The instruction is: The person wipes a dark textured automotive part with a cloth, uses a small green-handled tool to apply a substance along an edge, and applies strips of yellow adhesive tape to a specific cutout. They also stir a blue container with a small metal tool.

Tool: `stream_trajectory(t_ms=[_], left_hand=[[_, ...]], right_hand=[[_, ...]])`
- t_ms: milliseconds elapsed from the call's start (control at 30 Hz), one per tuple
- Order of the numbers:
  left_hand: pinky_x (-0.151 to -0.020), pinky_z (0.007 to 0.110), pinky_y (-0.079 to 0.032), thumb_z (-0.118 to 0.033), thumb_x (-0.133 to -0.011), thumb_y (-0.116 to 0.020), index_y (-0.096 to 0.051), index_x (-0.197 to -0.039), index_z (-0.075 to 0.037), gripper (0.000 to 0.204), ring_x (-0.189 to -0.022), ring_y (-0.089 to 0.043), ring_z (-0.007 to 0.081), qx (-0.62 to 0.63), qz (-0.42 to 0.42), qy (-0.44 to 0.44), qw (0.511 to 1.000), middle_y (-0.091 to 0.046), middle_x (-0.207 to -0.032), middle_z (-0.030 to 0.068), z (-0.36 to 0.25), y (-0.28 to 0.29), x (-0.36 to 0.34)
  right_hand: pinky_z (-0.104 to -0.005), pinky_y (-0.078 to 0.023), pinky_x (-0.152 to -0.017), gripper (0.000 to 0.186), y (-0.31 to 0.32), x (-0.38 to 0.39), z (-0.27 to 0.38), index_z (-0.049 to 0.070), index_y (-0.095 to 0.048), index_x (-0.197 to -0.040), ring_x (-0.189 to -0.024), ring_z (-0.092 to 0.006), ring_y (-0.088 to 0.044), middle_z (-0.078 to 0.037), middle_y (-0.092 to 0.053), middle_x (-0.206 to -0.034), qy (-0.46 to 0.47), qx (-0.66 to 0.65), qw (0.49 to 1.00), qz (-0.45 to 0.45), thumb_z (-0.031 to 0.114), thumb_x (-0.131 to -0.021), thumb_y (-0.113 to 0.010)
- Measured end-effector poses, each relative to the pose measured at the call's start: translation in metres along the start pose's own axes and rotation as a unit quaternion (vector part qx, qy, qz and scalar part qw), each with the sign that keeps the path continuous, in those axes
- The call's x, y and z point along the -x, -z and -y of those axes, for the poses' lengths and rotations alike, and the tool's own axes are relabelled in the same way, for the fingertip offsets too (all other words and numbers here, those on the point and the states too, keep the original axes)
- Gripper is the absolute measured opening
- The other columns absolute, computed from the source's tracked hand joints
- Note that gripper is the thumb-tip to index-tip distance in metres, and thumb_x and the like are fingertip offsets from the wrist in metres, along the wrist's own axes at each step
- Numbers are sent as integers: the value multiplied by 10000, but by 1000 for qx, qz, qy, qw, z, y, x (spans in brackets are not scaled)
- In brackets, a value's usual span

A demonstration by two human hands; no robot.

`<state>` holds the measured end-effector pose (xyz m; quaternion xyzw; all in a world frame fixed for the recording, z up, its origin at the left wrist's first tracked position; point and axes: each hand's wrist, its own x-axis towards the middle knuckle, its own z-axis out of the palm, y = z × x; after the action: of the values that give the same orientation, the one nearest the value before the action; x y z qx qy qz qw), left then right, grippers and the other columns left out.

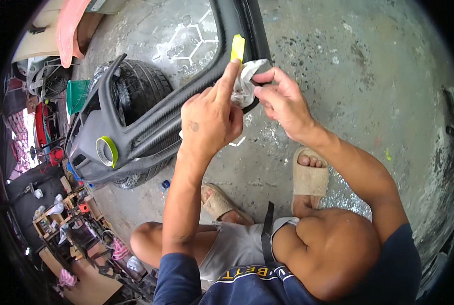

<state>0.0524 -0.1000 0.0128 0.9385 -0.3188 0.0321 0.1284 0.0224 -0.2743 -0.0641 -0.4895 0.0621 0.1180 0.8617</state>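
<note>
Yellow tape strip [238, 47] at far side seems to be pressed onto the black panel [158, 113] by left hand [205, 114] (curled fingers' grasp I cannot tell), while right hand [287, 105] pinches white sheet [246, 81], next probably needing steady tension.

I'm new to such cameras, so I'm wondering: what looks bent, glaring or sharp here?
In the head view, the scene curves toward a dark rim; also in the head view, white glints speckle the floor near the right sandal, and a patch at far left looks washed out; still the head view, both the left hand and right hand look fairly crisp.
</note>
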Motion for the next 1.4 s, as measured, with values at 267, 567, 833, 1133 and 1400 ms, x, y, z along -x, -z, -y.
stream_trajectory(t_ms=[267, 567, 833, 1133, 1400], left_hand=[[-562, 221, -453, 85, -755, -599, -268, -1579, -27, 895, -625, -534, 70, 204, -90, 77, 972, -618, -1411, 201, 11, 0, 11], [-546, 200, -411, 99, -735, -615, -268, -1572, -9, 912, -607, -474, 45, 223, -112, 53, 967, -629, -1384, 211, 13, -8, 10], [-552, 204, -425, 103, -729, -587, -265, -1580, -16, 917, -614, -492, 48, 204, -81, 48, 974, -634, -1394, 211, 11, -9, 6], [-526, 201, -424, 105, -731, -579, -251, -1591, -25, 929, -612, -502, 40, 184, -65, 49, 980, -636, -1387, 202, 13, -1, 2], [-504, 191, -380, 120, -710, -565, -121, -1647, -63, 1053, -596, -478, 40, 442, -183, 93, 873, -603, -1318, 290, 28, 18, 24]], right_hand=[[-381, -451, -557, 194, 1, 3, 0, 46, -542, -1142, -580, -247, -594, -104, -598, -688, 174, 295, 938, -41, 153, -1003, -626], [-485, -518, -602, 169, -4, -7, 12, -4, -598, -934, -683, -428, -678, -227, -671, -758, 176, 396, 897, -87, 153, -994, -618], [-479, -521, -637, 201, -11, -13, 14, -30, -602, -892, -684, -400, -679, -242, -675, -785, 74, 285, 954, -49, 147, -988, -609], [-364, -479, -540, 168, -2, -13, 10, 12, -656, -950, -589, -155, -609, -94, -660, -703, 34, 148, 988, 24, 147, -1030, -596], [-326, -496, -568, 184, 40, -18, 30, 54, -706, -1098, -613, -135, -623, -73, -672, -726, 367, 526, 766, -43, 207, -1012, -649]])
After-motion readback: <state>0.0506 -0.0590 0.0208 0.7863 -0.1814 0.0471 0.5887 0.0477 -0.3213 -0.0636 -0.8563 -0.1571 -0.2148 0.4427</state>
